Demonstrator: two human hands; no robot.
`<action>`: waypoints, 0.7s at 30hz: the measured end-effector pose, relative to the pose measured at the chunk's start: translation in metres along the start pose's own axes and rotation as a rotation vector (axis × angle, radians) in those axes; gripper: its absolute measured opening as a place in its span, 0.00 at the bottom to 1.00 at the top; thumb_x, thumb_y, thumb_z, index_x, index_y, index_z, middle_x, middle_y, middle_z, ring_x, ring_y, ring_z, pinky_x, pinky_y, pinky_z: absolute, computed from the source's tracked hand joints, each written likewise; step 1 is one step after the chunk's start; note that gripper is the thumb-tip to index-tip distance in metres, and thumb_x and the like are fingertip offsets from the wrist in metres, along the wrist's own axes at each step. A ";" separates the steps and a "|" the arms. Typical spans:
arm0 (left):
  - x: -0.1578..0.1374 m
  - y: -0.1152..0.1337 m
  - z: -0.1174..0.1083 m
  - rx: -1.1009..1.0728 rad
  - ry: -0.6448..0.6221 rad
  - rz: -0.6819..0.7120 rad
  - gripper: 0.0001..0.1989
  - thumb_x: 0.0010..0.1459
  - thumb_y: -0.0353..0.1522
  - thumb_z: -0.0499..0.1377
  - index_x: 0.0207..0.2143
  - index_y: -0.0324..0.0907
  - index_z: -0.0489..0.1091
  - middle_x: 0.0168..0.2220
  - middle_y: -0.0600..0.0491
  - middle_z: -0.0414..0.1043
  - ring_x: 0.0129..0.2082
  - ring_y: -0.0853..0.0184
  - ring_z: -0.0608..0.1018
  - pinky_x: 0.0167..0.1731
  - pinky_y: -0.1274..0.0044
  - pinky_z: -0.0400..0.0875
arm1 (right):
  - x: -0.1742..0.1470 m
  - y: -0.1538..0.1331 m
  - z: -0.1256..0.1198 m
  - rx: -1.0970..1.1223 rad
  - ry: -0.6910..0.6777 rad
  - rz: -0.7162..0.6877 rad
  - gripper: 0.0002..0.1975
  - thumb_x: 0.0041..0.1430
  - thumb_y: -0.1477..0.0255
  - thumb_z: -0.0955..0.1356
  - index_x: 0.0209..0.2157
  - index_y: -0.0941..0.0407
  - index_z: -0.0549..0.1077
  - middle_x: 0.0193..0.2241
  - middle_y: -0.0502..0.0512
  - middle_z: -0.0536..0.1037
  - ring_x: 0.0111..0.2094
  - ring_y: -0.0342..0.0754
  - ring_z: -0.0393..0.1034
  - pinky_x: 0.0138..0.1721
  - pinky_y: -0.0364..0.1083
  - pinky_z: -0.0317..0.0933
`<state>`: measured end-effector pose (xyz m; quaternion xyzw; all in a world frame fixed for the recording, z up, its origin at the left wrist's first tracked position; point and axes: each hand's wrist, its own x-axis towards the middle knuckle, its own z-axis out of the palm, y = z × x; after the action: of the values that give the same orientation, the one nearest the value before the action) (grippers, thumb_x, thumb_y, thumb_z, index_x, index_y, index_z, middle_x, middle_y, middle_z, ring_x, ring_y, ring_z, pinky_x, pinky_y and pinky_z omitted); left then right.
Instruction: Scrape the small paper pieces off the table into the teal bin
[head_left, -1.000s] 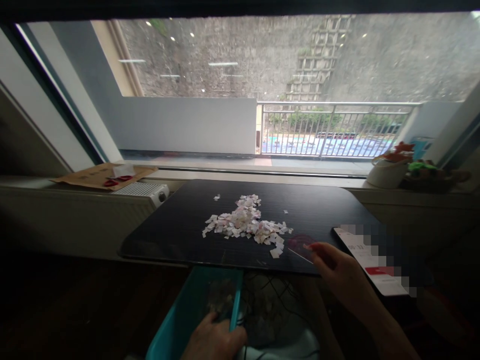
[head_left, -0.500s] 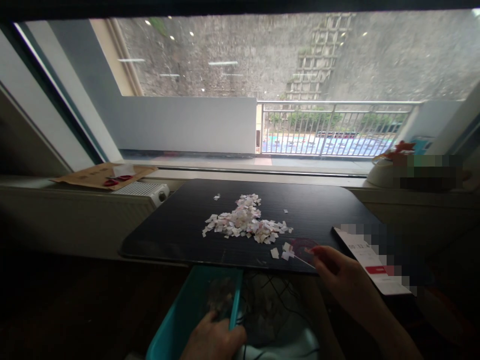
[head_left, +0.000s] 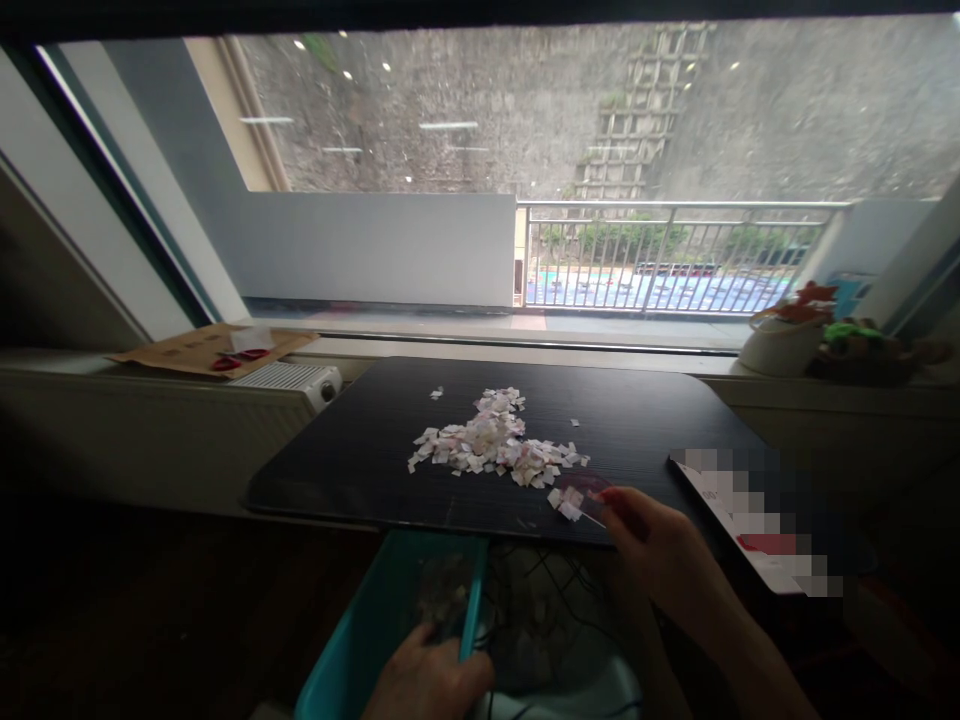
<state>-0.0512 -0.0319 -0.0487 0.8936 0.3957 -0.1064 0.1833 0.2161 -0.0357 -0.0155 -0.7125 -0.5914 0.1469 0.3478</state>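
A pile of small paper scraps [head_left: 487, 435] lies on the dark tabletop [head_left: 630, 420]. My right hand [head_left: 649, 530] pinches a see-through pinkish plastic piece [head_left: 589, 484] with a rounded edge, at the table's near side. The plastic piece overlaps a few loose scraps [head_left: 568, 503] just in front of the main pile. Below the table edge, my left hand [head_left: 431, 675] is closed on the near rim of a teal plastic bin [head_left: 360, 620]. Some scraps show dimly inside that bin. My left fingertips are partly hidden.
A phone [head_left: 739, 525] rests on the table's right side. Red-handled scissors [head_left: 240, 358] lie on a brown paper envelope [head_left: 172, 350] by the radiator [head_left: 300, 378]. Potted plants [head_left: 795, 335] stand on the right sill. Dark cables hang beneath the table.
My right hand has moved left with the plastic piece, and the loose near scraps are now bunched together closer to the pile. My left hand stays on the bin.
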 end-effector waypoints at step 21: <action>-0.002 0.012 -0.013 0.028 0.122 0.117 0.09 0.54 0.24 0.55 0.34 0.45 0.70 0.34 0.55 0.75 0.37 0.62 0.77 0.49 0.68 0.61 | -0.016 0.014 -0.015 0.061 -0.024 0.041 0.14 0.59 0.63 0.63 0.41 0.55 0.75 0.33 0.53 0.81 0.32 0.48 0.74 0.33 0.43 0.64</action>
<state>-0.0426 -0.0351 -0.0329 0.9226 0.3516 -0.0463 0.1522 0.2320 -0.0565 -0.0174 -0.7117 -0.5762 0.1803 0.3591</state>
